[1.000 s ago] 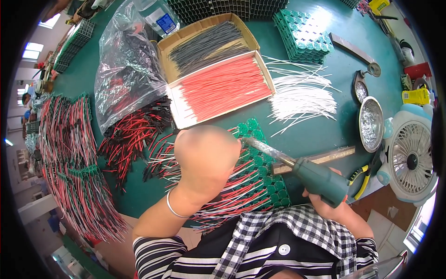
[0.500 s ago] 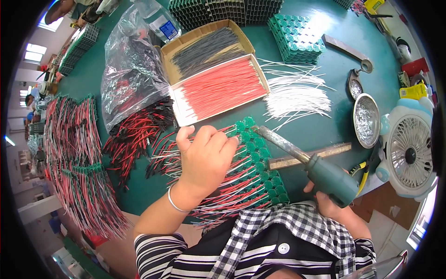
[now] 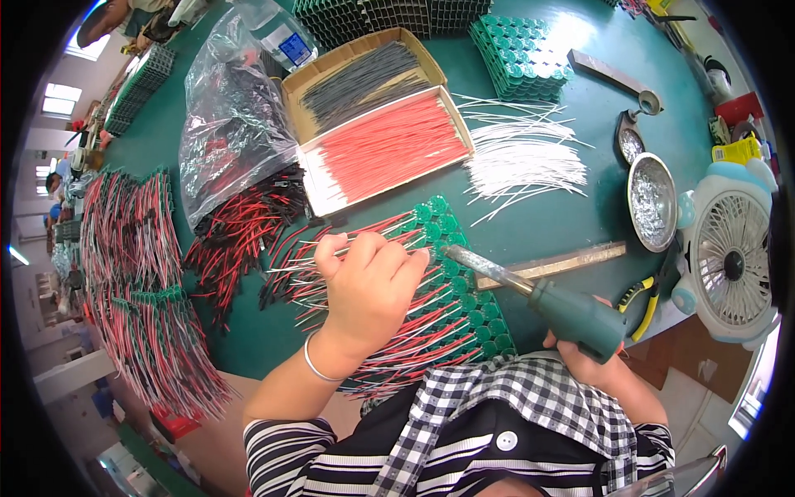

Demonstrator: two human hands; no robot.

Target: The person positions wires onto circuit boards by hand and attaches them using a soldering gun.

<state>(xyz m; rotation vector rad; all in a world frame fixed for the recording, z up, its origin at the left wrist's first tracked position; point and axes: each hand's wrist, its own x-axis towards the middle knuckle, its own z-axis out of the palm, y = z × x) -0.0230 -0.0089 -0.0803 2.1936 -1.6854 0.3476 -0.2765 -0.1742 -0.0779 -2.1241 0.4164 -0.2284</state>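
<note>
My right hand (image 3: 582, 361) is wrapped round the dark green handle of a soldering iron (image 3: 571, 319). Its metal tip points left and meets the panel of round green circuit boards (image 3: 470, 311), close to my left fingertips. My left hand (image 3: 368, 286) is closed in a pinch at the panel's left edge, on a thin wire mostly hidden by the fingers. Rows of red and white wires (image 3: 414, 335) run left from the panel, partly under that hand. A wooden strip (image 3: 563, 263) lies right of the panel.
Beyond my hands stand a box of red and black wires (image 3: 389, 153), loose white wires (image 3: 530, 170) and stacked green panels (image 3: 517, 58). On the right are a metal bowl (image 3: 652, 203), yellow-handled pliers (image 3: 642, 305) and a fan (image 3: 729, 261). Wired panels (image 3: 132, 224) hang at left.
The iron's tip has come down and slightly left onto the panel, beside my left fingertips. My left hand has shifted slightly right and towards me, still pinching. More of the pliers shows.
</note>
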